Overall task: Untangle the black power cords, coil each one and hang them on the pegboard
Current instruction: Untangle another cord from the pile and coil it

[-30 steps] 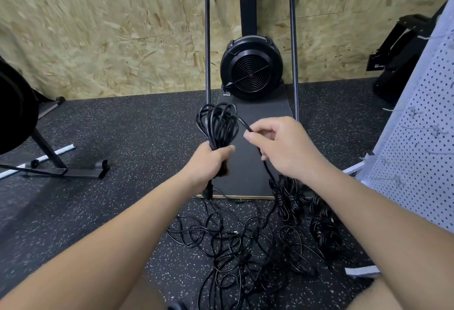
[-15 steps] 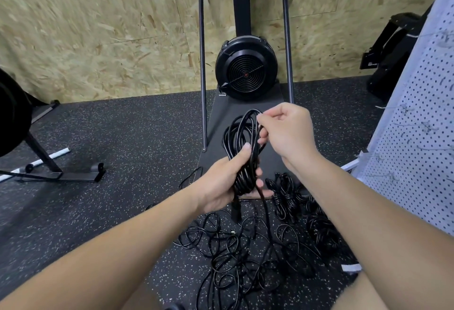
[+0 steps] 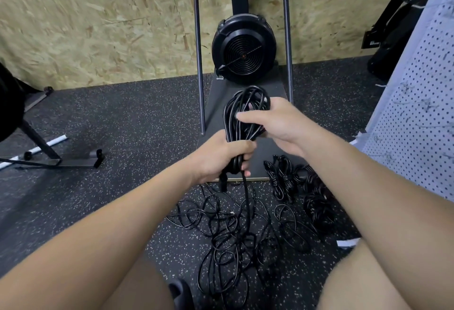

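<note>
A black power cord coil (image 3: pixel 243 110) stands upright in front of me. My left hand (image 3: pixel 221 156) grips its lower end, with a loose strand hanging from the fist down to the floor. My right hand (image 3: pixel 272 123) wraps round the coil's middle from the right, thumb across the front. Below lies a tangle of black cords (image 3: pixel 235 233) on the floor. Two or three finished coiled bundles (image 3: pixel 304 189) lie to its right. The white pegboard (image 3: pixel 422 118) leans at the right edge.
A black fan machine (image 3: pixel 243 49) on a dark base plate (image 3: pixel 270 160) with a metal frame stands straight ahead against an OSB wall. A black stand with a white bar (image 3: pixel 49 152) sits at the left. Black equipment (image 3: pixel 398 27) stands at the far right. The floor is speckled black rubber.
My right hand has dropped from the top of the coil to wrap round its middle. The coil and my left hand have stayed nearly in place.
</note>
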Action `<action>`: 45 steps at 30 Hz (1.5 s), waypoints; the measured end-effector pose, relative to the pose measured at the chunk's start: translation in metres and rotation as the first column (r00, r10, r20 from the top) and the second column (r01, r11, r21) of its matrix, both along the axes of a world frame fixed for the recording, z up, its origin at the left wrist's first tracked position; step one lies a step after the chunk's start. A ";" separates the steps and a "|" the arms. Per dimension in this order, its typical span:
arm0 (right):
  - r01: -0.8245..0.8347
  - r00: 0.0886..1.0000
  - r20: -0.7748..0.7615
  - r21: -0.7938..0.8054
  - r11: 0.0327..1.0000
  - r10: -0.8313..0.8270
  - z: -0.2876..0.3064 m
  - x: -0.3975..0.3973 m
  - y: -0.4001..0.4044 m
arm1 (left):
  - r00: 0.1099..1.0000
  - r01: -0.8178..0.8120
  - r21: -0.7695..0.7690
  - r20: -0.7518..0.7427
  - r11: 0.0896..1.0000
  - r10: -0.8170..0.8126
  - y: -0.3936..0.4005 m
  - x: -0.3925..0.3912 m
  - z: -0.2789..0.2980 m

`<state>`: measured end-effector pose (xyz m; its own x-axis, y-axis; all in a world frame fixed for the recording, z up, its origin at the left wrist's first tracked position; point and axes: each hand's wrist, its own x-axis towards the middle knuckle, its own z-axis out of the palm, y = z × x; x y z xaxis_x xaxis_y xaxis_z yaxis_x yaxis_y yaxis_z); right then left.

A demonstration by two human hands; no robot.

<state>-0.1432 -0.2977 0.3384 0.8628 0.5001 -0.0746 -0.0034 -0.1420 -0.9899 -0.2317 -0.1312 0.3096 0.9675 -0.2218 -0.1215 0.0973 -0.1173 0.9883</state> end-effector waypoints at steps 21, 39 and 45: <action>-0.155 0.978 -0.046 0.498 0.853 0.205 0.024 0.005 -0.006 | 0.999 0.054 -0.275 0.013 0.960 -0.052 0.011 0.008 0.017; 0.214 0.938 -0.334 0.346 0.914 -0.093 0.019 0.013 0.000 | 0.996 -0.014 -0.435 -0.084 0.900 -0.025 -0.002 -0.009 0.010; 0.370 0.873 -0.432 0.283 0.885 -0.227 0.018 0.017 -0.003 | 0.997 0.046 -0.237 -0.046 0.970 -0.059 -0.011 -0.009 0.019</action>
